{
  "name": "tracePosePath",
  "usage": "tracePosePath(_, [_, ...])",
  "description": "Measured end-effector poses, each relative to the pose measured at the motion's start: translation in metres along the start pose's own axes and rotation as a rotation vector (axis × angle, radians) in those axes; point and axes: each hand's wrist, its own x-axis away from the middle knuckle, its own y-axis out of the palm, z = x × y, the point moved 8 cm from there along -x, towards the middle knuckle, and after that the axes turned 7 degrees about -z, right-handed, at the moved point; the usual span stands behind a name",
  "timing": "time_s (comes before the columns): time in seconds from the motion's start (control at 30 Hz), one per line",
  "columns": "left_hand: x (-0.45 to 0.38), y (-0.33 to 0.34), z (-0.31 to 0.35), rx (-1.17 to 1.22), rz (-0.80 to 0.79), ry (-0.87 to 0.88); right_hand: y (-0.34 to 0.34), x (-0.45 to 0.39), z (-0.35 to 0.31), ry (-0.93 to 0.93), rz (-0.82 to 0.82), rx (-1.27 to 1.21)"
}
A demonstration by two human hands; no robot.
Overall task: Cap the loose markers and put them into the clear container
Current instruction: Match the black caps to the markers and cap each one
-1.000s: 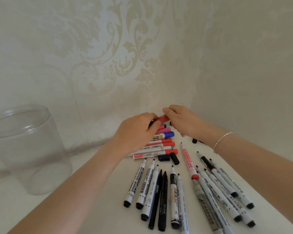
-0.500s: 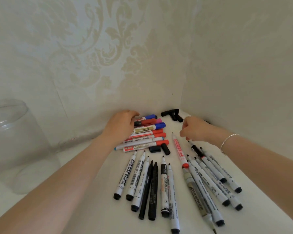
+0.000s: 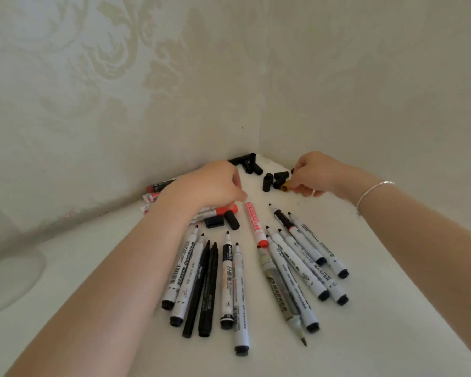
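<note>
Both hands reach toward the wall corner (image 3: 259, 148) — the left hand (image 3: 207, 186) rests curled over capped markers (image 3: 218, 210), its grasp unclear, fingertips at the red marker (image 3: 254, 225). Right of it, the right hand (image 3: 314, 174) pinches a gold cap (image 3: 284, 187) beside loose black caps (image 3: 272, 179). Uncapped markers (image 3: 229, 278) fan out nearer the camera; the clear container (image 3: 8, 278) sits far left of that corner.

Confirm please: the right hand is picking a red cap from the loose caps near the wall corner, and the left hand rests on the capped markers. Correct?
Not quite. In the head view, the cap in the right hand is gold-brown, not red. The left hand does rest on the capped markers.
</note>
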Motion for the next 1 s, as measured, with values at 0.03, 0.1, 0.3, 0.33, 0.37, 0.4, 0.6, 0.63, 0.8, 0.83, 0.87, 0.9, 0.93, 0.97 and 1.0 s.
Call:
tracePosePath(0.03, [-0.003, 0.005, 0.0, 0.0, -0.022, -0.022, -0.002, 0.0, 0.004, 0.008, 0.005, -0.01])
tracePosePath(0.1, [-0.01, 0.014, -0.002, -0.042, -0.057, -0.08, -0.006, -0.003, 0.012, 0.021, 0.027, -0.034])
tracePosePath(0.3, [-0.026, 0.032, -0.001, -0.214, -0.03, -0.211, -0.015, -0.022, 0.016, 0.009, 0.134, -0.111])
tracePosePath(0.33, [-0.028, 0.034, 0.001, -0.273, 0.004, -0.213, -0.014, -0.026, 0.014, 0.005, 0.141, -0.112])
tracePosePath(0.37, [-0.03, 0.036, 0.001, -0.316, 0.037, -0.214, -0.012, -0.031, 0.011, -0.001, 0.143, -0.109])
tracePosePath(0.4, [-0.03, 0.037, 0.002, -0.336, 0.059, -0.216, -0.009, -0.036, 0.007, -0.011, 0.144, -0.102])
tracePosePath(0.6, [-0.029, 0.017, 0.002, 0.023, 0.116, -0.088, 0.008, -0.052, -0.017, -0.123, 0.184, -0.004])
tracePosePath(0.63, [-0.027, 0.008, 0.0, 0.167, 0.133, -0.06, 0.013, -0.055, -0.02, -0.139, 0.155, 0.027])
tracePosePath(0.8, [-0.017, -0.038, -0.022, 0.514, 0.236, -0.001, 0.029, -0.06, -0.028, -0.125, 0.09, 0.222])
tracePosePath(0.83, [-0.015, -0.041, -0.025, 0.58, 0.218, 0.008, 0.028, -0.061, -0.028, -0.12, 0.113, 0.24])
tracePosePath(0.87, [-0.013, -0.044, -0.028, 0.617, 0.202, 0.012, 0.026, -0.062, -0.027, -0.118, 0.131, 0.252])
tracePosePath(0.9, [-0.011, -0.046, -0.03, 0.624, 0.195, 0.01, 0.025, -0.061, -0.028, -0.119, 0.132, 0.253])
tracePosePath(0.93, [-0.009, -0.049, -0.032, 0.615, 0.196, 0.005, 0.024, -0.059, -0.029, -0.128, 0.113, 0.241])
tracePosePath(0.97, [-0.007, -0.051, -0.034, 0.601, 0.198, 0.0, 0.024, -0.055, -0.031, -0.143, 0.075, 0.219])
tracePosePath(1.0, [-0.006, -0.053, -0.036, 0.584, 0.198, -0.006, 0.024, -0.049, -0.035, -0.159, 0.023, 0.2])
